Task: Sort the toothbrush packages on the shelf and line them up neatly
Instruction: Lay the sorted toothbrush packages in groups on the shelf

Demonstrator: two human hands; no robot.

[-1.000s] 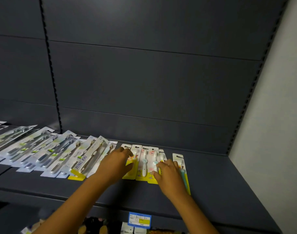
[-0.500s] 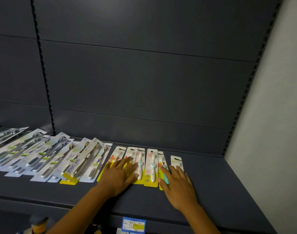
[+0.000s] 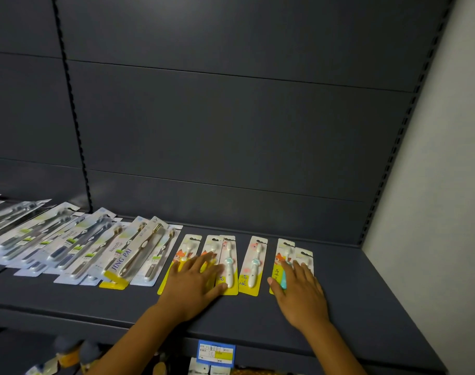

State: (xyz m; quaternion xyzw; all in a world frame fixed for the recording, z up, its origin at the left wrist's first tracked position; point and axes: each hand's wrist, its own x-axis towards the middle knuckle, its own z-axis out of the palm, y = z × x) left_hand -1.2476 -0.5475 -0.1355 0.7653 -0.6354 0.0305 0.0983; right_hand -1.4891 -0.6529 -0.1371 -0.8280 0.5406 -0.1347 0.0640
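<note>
I'm pressing my left hand (image 3: pixel 194 282) flat on the yellow kids' packages (image 3: pixel 228 263) and my right hand (image 3: pixel 298 290) flat at three o'clock — fingers spread, gripping nothing — to even the row.

two bare forearms in view, no sleeves down to the bottom edge of the frame. no watch, bracelet or band at either wrist. left hand (image 3: pixel 194 282) bare: no glove, no ring visible on the fingers. right hand (image 3: pixel 301 292) likewise bare, ungloved, without rings. short nails, no polish discernible in the dim light. slim forearms, smooth, unmarked: no tattoo, plaster or bandage visible. upper arms, shoulders and clothing out of view.
</note>
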